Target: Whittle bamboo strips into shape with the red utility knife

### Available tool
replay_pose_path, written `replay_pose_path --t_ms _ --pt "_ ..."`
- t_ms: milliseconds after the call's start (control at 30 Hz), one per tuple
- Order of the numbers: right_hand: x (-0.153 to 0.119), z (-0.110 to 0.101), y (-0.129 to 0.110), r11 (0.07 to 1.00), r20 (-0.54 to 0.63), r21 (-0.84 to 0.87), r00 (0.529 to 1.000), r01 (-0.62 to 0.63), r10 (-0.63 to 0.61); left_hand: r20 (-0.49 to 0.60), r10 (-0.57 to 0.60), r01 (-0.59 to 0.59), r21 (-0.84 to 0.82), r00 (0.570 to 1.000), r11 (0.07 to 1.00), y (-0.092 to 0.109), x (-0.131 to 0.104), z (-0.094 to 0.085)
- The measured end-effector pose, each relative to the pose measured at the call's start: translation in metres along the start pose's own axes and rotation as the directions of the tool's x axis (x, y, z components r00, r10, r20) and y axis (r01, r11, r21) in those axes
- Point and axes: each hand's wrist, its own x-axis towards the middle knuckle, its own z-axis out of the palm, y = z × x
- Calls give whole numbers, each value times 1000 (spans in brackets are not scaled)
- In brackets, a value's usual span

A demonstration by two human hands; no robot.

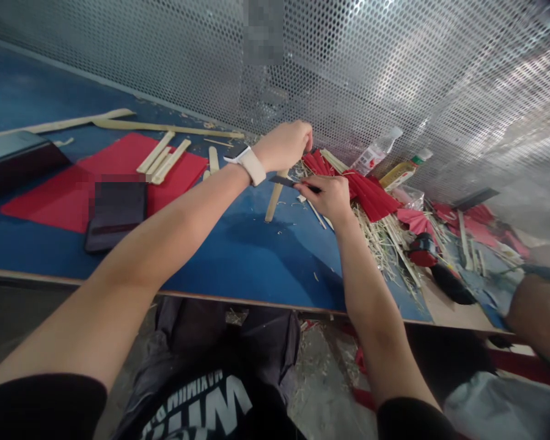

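My left hand (285,145), with a watch (244,162) on its wrist, is closed over the far end of a flat bamboo strip (274,203). Its fingertips are mostly hidden behind the hand. The strip's near end points toward me, low over the blue table or on it. In my right hand (326,194) is a knife (284,181), its dark blade lying across the strip just on the near side of my left hand. Small shavings lie around the strip. A short bamboo piece (214,160) lies left of it, by my left wrist.
Red paper (73,183) bears several bamboo pieces (163,160) and a dark phone (119,211). Beyond my right hand are folded red paper (369,194), bamboo scraps (376,241) and two bottles (376,151). A perforated metal panel (165,67) backs the table. Another person's hand (538,311) is far right.
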Motion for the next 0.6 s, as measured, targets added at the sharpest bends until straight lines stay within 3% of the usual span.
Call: replay_pose_path --t_ms 300,367,500,600 --pt "-9 4 2 997 211 -25 975 76 -69 13 -69 68 21 998 997 -13 4 -6" --pt "-10 6 -1 997 175 -24 982 74 -69 15 -77 77 7 997 997 -13 5 -6" --pt "-9 5 -12 999 -4 -48 1000 -10 10 -2 -26 26 -14 1000 1000 -9 5 -3" --pt "-7 3 -19 996 -44 -64 997 -63 60 4 8 -8 -28 1000 1000 -5 3 -2"
